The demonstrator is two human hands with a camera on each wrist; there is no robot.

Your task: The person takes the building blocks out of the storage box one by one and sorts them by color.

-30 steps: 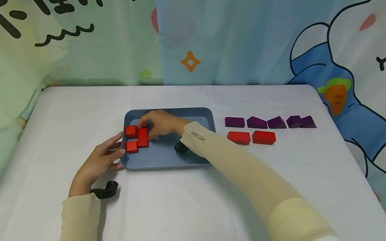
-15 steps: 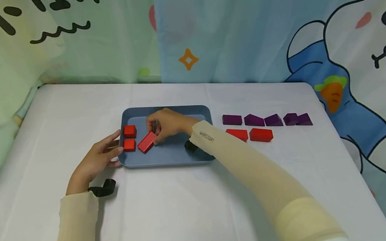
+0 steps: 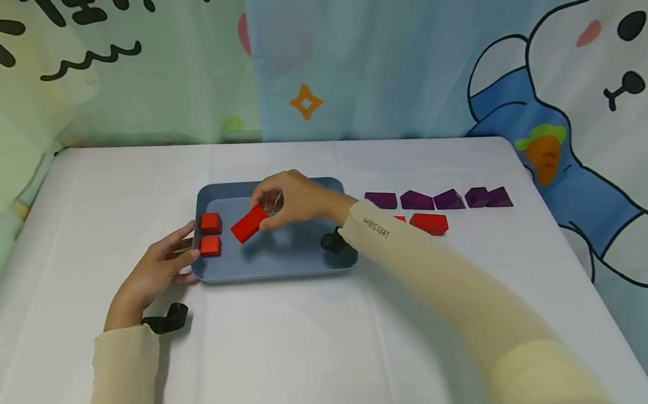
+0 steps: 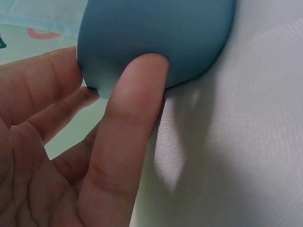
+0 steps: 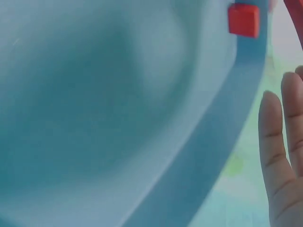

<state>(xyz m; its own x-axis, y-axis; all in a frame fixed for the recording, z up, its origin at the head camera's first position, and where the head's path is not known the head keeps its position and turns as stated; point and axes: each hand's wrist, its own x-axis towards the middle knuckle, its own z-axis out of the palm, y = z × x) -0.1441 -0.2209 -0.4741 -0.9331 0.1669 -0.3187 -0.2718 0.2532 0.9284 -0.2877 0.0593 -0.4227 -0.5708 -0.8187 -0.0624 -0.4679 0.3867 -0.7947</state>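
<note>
Left hand [image 3: 156, 273] at the tray's nine-o'clock edge — fingers straight, thumb and fingertips pressed against the rim of the blue tray [image 3: 283, 262], steadying, nothing gripped. Wrist view confirms: thumb [image 4: 128, 137] flat on the tray's outer wall, white cloth beneath.

Inside the tray, at its nine-o'clock end: two small red cubes [image 3: 210, 234], one behind the other, close but apart, both resting on the tray floor. One of them visible in the right wrist view as a red square [image 5: 243, 20] against the tray wall.

Toward tray centre: long red block [image 3: 250, 223] lifted clear of the floor, tilted, pinched at its three-o'clock end between thumb and fingertips of the right hand [image 3: 293, 199]. Shadow on the tray floor below. Not set down.

Off the tray at three o'clock, on the white table [image 3: 297, 369]: red block [image 3: 428, 223] in plain sight, a second red piece mostly hidden behind the right sleeve. Behind these, a row of purple blocks [image 3: 437, 199] — five by count, untouched.

Progress, judged from layout: red pieces being gathered in the tray; two cubes placed, the long block in hand and unplaced, two reds outside. Purple row not begun, if wanted at all. Roughly halfway through the reds.

Black wrist mounts near both cuffs.
</note>
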